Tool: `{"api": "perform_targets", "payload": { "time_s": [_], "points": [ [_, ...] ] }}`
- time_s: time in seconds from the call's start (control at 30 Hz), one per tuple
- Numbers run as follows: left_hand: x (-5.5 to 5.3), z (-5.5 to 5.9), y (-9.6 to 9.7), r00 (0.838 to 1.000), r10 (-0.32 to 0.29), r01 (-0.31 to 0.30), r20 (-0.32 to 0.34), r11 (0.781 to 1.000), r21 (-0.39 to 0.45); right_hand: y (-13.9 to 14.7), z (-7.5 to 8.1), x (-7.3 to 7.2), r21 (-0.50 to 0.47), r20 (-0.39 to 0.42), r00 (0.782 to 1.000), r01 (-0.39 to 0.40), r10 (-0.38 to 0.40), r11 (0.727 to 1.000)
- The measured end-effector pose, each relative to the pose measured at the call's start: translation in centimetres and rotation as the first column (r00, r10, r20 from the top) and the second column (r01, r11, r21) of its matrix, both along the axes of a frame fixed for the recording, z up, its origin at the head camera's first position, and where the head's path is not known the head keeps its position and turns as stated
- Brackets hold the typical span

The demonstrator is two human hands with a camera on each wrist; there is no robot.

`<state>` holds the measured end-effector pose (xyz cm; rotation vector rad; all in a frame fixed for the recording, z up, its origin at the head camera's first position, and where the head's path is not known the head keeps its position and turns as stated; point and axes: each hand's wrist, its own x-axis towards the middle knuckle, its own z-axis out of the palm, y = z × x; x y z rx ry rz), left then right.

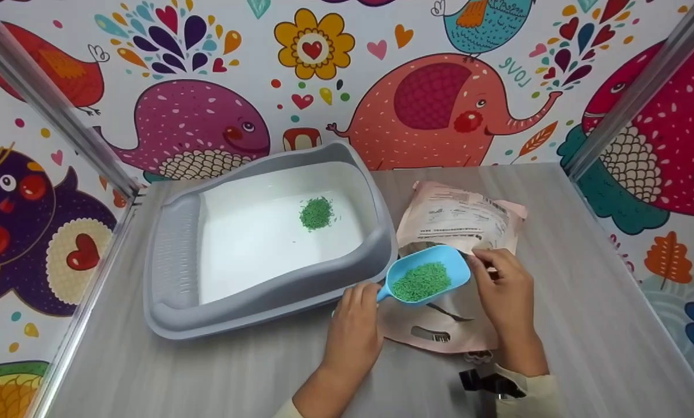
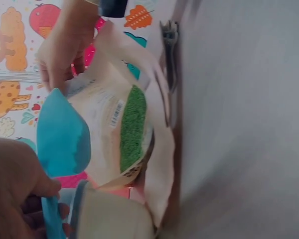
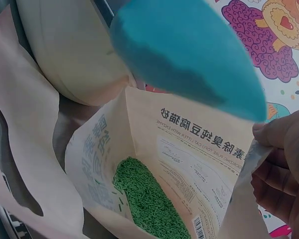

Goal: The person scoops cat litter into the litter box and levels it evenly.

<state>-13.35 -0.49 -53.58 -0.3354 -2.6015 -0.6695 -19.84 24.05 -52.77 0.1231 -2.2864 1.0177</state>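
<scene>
My left hand point(image 1: 357, 325) grips the handle of a light blue scoop point(image 1: 461, 273) filled with green cat litter pellets point(image 1: 421, 282). The scoop hangs over the pink litter bag point(image 1: 460, 217), which lies open on the table. At the bag's right side, my right hand point(image 1: 506, 293) pinches the edge of its opening. More green pellets point(image 3: 152, 204) show inside the bag in the right wrist view. Left of the bag stands a grey litter box point(image 1: 178, 255) with a white inside, a small heap of green pellets point(image 1: 316, 213) on its floor.
The wood-grain table point(image 1: 579, 278) carries the box and bag. Behind it rises a wall with cartoon animals point(image 1: 434, 116), framed by metal posts point(image 1: 62, 104) at left and right. A black strap point(image 1: 492, 383) is around my right wrist.
</scene>
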Motion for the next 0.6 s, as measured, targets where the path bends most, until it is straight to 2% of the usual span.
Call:
{"api": "perform_targets", "payload": {
  "time_s": [0.2,0.6],
  "points": [
    [0.1,1.0,-0.6,0.999,0.024,-0.023,-0.024,0.999,0.041,-0.1,-0.1,-0.1,0.009,-0.009,1.000,0.001,-0.001,1.000],
    [-0.5,3.0,-0.7,0.995,0.037,-0.031,-0.093,0.997,0.065,-0.2,-0.2,-0.1,0.012,0.013,1.000,-0.001,0.001,1.000]
  ]
}}
